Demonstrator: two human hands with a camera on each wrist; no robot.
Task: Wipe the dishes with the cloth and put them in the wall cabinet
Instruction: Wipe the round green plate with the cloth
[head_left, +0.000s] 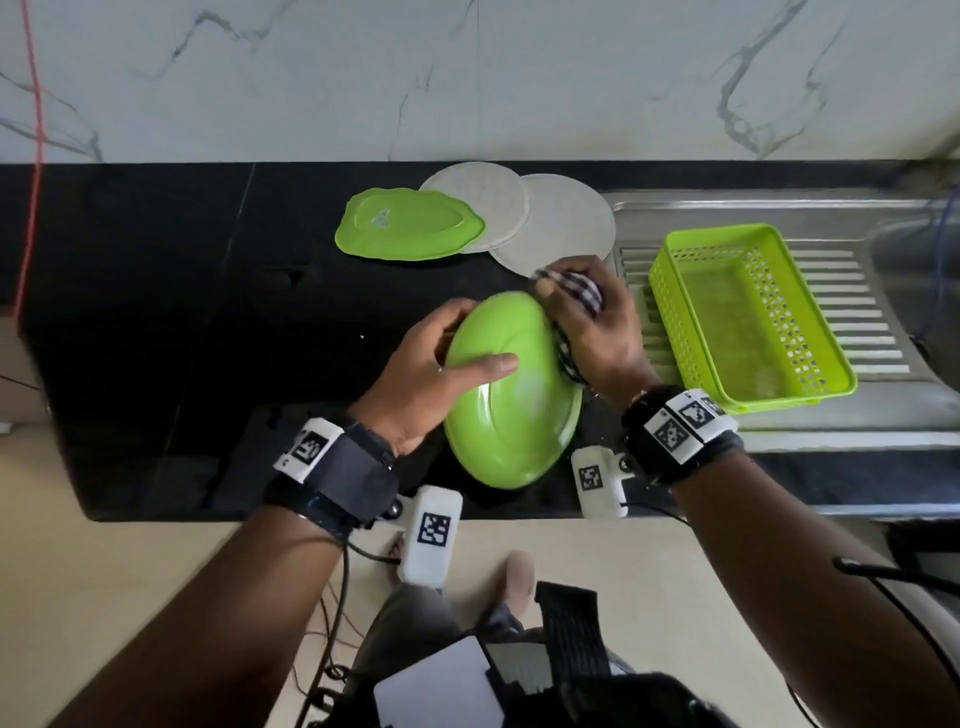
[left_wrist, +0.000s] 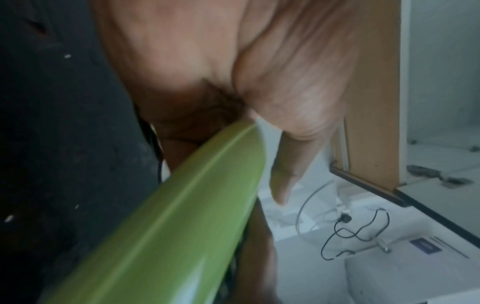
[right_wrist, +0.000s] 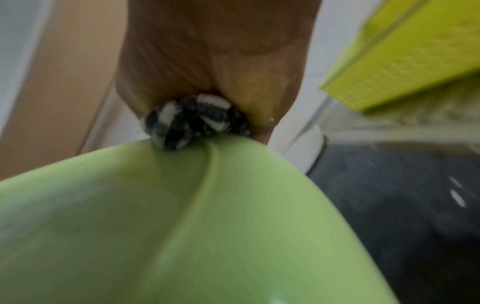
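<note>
The left hand (head_left: 423, 376) grips the green oval plate (head_left: 511, 395) above the black countertop (head_left: 156, 312), thumb across its underside. The right hand (head_left: 587, 327) clutches the bunched checkered cloth (head_left: 576, 288) against the plate's rim. Beyond lie another green plate (head_left: 410, 223) and two grey round plates (head_left: 561, 223); a green basket (head_left: 748, 317) sits on the steel drainboard (head_left: 883, 332).

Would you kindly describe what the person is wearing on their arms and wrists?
Both forearms are bare, no sleeves. The left wrist carries a dark wrap with a white block bearing a black-and-white square marker; the right wrist has a black band with similar marker blocks. White camera housings with markers hang below each wrist, trailing thin black cables.
</note>
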